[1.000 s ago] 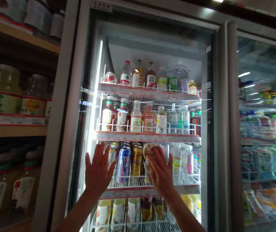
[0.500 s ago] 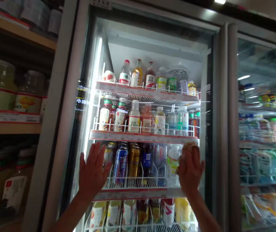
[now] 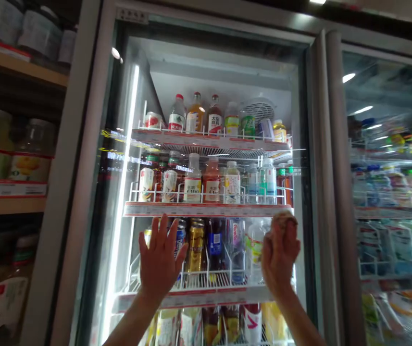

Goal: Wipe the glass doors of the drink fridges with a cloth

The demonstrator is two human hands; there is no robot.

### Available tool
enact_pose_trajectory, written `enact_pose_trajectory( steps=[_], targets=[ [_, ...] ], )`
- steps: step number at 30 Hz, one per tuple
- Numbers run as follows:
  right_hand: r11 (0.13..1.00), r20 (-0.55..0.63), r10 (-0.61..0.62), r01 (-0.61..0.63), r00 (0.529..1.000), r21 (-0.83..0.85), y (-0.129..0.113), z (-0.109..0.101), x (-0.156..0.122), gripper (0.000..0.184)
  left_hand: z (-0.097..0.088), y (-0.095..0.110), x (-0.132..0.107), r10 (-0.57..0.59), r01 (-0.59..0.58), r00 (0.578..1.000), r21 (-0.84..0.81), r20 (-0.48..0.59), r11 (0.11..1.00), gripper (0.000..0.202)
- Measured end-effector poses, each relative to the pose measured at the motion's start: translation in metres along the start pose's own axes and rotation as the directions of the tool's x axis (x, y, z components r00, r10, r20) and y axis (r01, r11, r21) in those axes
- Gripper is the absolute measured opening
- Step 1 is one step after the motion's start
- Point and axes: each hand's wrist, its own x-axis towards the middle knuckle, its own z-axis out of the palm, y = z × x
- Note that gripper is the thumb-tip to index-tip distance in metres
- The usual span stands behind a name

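A closed glass door [image 3: 206, 62] of a lit drinks cooler stands before me. My left hand [image 3: 161, 262] is raised with its fingers spread, at the glass in front of the cans on the third shelf. It holds nothing. On the right, my right hand [image 3: 281, 254] presses a crumpled, light brown cloth [image 3: 284, 218] at the glass, level with the rail under the second shelf. Behind the left fingers is a blue can [image 3: 180, 235], partly hidden, and beside it a gold can [image 3: 196, 245]. A clear bottle with a green label [image 3: 256, 245] shows just left of my right hand.
A metal door frame and handle [image 3: 330, 182] run down the right side, beside a second glass-door cooler [image 3: 389, 216] with bottles. To the left, dark shelves hold jars [image 3: 29, 154]. Ceiling lights reflect in the glass.
My left hand has shifted right, across the blue can. The right hand and cloth stay near the same spot on the glass. The view has moved slightly.
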Motion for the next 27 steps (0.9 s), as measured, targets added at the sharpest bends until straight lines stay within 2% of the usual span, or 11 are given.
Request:
enact_pose_trajectory(
  steps=[3, 6, 9, 12, 14, 17, 19, 21, 23, 25, 27],
  targets=[
    [0.979, 0.141, -0.201, 0.197, 0.969, 0.045, -0.003, -0.002, -0.002, 0.061, 0.003, 0.006, 0.001, -0.001, 0.001, 1.0, 0.012, 0.001, 1.0, 0.067],
    [0.998, 0.023, -0.054, 0.055, 0.998, -0.035, 0.01, -0.004, 0.003, 0.054, 0.003, 0.004, 0.0, 0.0, 0.0, 1.0, -0.005, 0.0, 1.0, 0.065],
    [0.996, -0.054, 0.082, -0.084, 0.995, -0.034, 0.012, -0.002, 0.007, 0.051, 0.003, 0.002, -0.001, -0.001, 0.001, 1.0, -0.007, -0.004, 1.0, 0.066],
    [0.988, 0.096, -0.147, 0.142, 0.984, 0.059, 0.004, -0.002, 0.008, 0.056, 0.003, 0.002, -0.001, -0.003, 0.003, 1.0, 0.003, -0.009, 1.0, 0.065],
    [0.972, 0.104, -0.232, 0.226, 0.967, 0.072, 0.006, -0.002, 0.011, 0.056, 0.003, 0.002, -0.001, -0.005, 0.005, 1.0, 0.008, -0.007, 1.0, 0.065],
    [0.999, -0.063, -0.034, 0.035, 0.997, 0.008, 0.012, -0.003, 0.02, 0.052, 0.003, 0.003, -0.001, -0.006, 0.006, 1.0, 0.017, 0.005, 1.0, 0.065],
    [0.999, -0.08, 0.023, -0.021, 0.997, 0.029, 0.009, -0.001, 0.024, 0.052, 0.003, 0.003, -0.001, -0.006, 0.006, 1.0, 0.019, 0.006, 1.0, 0.065],
    [0.987, 0.047, -0.138, 0.134, 0.989, 0.084, 0.002, -0.001, 0.025, 0.054, 0.003, 0.003, -0.001, -0.003, 0.003, 1.0, 0.017, 0.001, 1.0, 0.064],
    [0.952, 0.121, -0.299, 0.286, 0.947, 0.112, 0.0, -0.001, 0.026, 0.056, 0.003, 0.002, -0.001, 0.004, -0.004, 1.0, 0.019, -0.01, 1.0, 0.064],
    [0.969, 0.066, -0.245, 0.243, 0.967, 0.044, 0.006, -0.003, 0.028, 0.055, 0.003, 0.002, -0.001, 0.013, -0.013, 1.0, 0.023, -0.012, 1.0, 0.064],
    [0.996, -0.041, -0.082, 0.08, 0.996, -0.038, 0.013, -0.004, 0.028, 0.054, 0.003, 0.002, -0.001, 0.016, -0.016, 1.0, 0.026, -0.014, 1.0, 0.064]
  ],
)
